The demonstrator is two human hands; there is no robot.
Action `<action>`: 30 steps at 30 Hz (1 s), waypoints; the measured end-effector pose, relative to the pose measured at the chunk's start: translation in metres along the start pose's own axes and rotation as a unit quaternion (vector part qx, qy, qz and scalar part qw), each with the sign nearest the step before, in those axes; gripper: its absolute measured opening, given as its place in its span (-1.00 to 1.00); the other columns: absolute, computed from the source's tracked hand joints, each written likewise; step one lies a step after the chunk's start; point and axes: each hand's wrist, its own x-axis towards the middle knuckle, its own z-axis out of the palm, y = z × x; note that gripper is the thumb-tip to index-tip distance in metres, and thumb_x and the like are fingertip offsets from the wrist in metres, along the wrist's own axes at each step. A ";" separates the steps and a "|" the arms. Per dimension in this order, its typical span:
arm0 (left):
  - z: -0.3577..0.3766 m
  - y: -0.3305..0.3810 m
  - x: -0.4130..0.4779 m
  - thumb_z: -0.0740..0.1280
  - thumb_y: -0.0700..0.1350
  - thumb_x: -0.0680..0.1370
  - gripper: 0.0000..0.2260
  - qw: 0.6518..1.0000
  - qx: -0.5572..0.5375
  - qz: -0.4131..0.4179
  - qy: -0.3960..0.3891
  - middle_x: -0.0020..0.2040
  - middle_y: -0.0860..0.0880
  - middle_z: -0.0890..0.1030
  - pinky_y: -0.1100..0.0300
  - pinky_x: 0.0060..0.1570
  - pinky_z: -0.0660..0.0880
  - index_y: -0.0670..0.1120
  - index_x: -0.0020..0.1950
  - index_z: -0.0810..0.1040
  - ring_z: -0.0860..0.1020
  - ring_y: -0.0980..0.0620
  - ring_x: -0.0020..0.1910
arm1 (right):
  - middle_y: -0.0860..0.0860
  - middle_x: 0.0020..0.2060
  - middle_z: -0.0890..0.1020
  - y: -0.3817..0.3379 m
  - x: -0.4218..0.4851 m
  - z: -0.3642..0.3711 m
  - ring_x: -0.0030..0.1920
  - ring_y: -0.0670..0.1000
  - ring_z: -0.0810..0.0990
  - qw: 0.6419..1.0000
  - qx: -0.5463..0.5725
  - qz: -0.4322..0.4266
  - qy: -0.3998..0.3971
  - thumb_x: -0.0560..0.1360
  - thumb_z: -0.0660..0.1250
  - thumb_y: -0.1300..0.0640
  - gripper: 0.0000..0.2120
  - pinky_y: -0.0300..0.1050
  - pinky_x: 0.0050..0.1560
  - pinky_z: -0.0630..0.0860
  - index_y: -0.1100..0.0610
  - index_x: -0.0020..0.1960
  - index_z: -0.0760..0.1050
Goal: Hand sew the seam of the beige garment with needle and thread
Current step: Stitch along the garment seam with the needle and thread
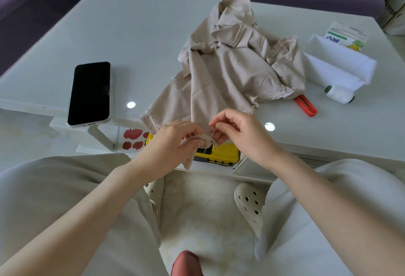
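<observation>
At the near edge of the white table (131, 35), in the head view: gripping a folded seam end of the beige garment (230, 67) with the left hand (175, 144), fingers curled round the cloth, thumb pressed on top. Just beside it, pinching the needle (212, 133) between thumb and forefinger of the right hand (238, 133), other fingers loosely curled, needle nearly upright with its lower end at the cloth (whether already through it is hard to tell at this size). Trailing down from the seam, a thin pale thread (205, 151), visible against the yellow toy vehicle (221, 155) on the lower shelf. Farther back, crumpled over the tabletop, with one hemmed corner drooping off the front edge toward the hands: the bulk of the garment.

Left of the garment, lying flat with a dark screen up: a smartphone (89, 93). At the garment's right edge, partly tucked beneath it: a red-handled tool (306, 106). Near that, on its side, a white thread spool (339, 94), just beside a white box (337, 65); behind the box, a pineapple-printed carton (348, 37). On the lower shelf, beside the toy, a spiral notebook (131, 139) printed with red apples. Lower down, between pale-trousered knees, a cream clog (249, 201) on the floor.
</observation>
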 end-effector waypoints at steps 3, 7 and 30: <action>0.000 0.003 0.000 0.34 -0.14 0.54 -0.91 1.000 -0.007 0.005 -0.003 -0.31 0.24 0.59 0.22 0.03 0.43 -0.02 -0.07 0.64 0.51 0.19 -0.06 | 0.01 -0.26 0.65 -0.001 0.000 0.001 -0.22 -0.05 0.65 1.000 0.029 0.007 -0.004 0.56 0.25 0.31 -0.81 -0.24 -0.14 0.58 0.07 -0.08 0.55; 0.000 0.004 0.001 0.33 -0.13 0.55 -0.90 1.000 -0.005 0.004 -0.007 -0.32 0.29 0.58 0.18 0.07 0.44 0.05 -0.06 0.61 0.52 0.18 -0.03 | -0.03 -0.26 0.69 0.000 0.000 0.002 -0.22 -0.06 0.67 0.999 0.037 0.013 -0.012 0.53 0.32 0.29 -0.88 -0.20 -0.13 0.59 0.08 -0.04 0.54; -0.004 0.009 0.009 0.26 -0.15 0.60 -0.85 0.967 -0.198 -0.159 -0.008 -0.49 0.00 0.54 0.37 -0.40 0.41 -0.21 -0.05 0.55 0.50 0.11 -0.50 | -0.01 -0.16 0.64 0.004 -0.002 0.005 -0.11 -0.04 0.52 0.939 -0.171 -0.289 0.070 0.42 0.44 0.21 -0.89 -0.21 -0.05 0.51 0.17 -0.07 0.68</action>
